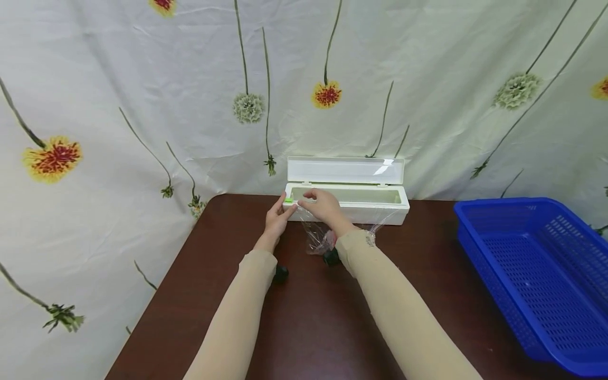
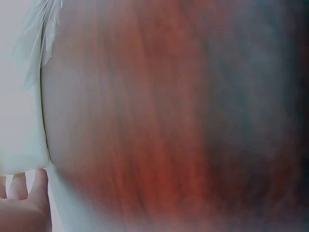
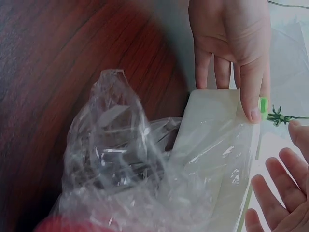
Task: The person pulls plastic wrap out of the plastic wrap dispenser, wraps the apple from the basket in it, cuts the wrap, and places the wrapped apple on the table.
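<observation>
A long white cling film dispenser box [image 1: 351, 212] stands at the back of the table, its hinged lid [image 1: 345, 170] raised. My left hand [image 1: 275, 221] grips its left end; in the right wrist view the thumb presses the top edge beside a small green slider [image 3: 263, 105]. Over the box's left part is my right hand [image 1: 324, 206], with relaxed, slightly bent fingers [image 3: 273, 193] and nothing held in them. Clear plastic film [image 3: 116, 145] hangs crumpled down the front of the box. In the left wrist view, fingers [image 2: 38, 188] touch the box end.
On the right of the dark brown table [image 1: 313, 327] stands a large blue plastic basket [image 1: 494, 274]. A white cloth with printed flowers [image 1: 190, 79] hangs behind the table. Something red [image 3: 72, 224] shows under the film at the bottom of the right wrist view.
</observation>
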A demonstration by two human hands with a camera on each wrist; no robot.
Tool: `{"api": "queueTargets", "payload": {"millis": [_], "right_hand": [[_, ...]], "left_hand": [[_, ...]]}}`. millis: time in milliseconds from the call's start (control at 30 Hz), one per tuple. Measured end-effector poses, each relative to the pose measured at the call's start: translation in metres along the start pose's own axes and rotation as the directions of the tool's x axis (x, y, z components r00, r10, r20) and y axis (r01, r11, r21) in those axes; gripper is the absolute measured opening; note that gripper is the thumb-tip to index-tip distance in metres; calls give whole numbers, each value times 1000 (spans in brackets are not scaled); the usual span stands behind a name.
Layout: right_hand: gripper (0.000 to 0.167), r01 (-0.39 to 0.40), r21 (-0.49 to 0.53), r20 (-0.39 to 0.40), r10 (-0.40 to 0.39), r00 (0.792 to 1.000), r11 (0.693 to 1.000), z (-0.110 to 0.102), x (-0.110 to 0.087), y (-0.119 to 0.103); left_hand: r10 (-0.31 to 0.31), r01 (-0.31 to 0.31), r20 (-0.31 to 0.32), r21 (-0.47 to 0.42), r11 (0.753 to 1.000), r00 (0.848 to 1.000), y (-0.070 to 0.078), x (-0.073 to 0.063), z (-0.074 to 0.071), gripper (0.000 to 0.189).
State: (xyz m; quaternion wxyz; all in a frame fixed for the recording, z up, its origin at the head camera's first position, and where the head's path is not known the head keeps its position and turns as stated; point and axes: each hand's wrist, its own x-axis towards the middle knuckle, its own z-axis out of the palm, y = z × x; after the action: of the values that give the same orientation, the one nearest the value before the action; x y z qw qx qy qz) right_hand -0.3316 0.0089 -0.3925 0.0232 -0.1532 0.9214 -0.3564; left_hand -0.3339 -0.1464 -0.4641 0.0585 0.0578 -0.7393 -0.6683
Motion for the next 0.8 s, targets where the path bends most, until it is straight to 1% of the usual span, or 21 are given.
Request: {"api": "queueTargets", "payload": {"millis": [200, 300, 433, 533, 667, 800], "right_hand": [[42, 1, -17, -5, -2, 1000, 1000, 5, 5, -1], [42, -1, -23, -11, 1, 1000, 1000, 8, 8, 1], [41, 4, -25, -23, -4, 1000, 1000, 10, 11, 3], [39, 12, -17, -36, -12, 999, 1000, 12, 12, 4], [37, 21, 8, -44, -21, 999, 1000, 15, 14, 5], [36, 12, 28, -47, -10, 999, 1000, 16, 15, 6]], "left_hand": [[-1, 1, -10, -28, 1000, 1000, -1, 0, 0, 63], [0, 0, -2, -42, 999, 1000, -3, 1, 0, 63], [-30, 32, 31, -53, 998, 999, 13, -9, -2, 63], [-57, 60, 43, -74, 995, 997, 16, -9, -4, 63], [-41, 43, 19, -112, 993, 999, -1, 2, -4, 62], [3, -5, -12, -116, 993, 1000, -7, 3, -1, 58]]}}
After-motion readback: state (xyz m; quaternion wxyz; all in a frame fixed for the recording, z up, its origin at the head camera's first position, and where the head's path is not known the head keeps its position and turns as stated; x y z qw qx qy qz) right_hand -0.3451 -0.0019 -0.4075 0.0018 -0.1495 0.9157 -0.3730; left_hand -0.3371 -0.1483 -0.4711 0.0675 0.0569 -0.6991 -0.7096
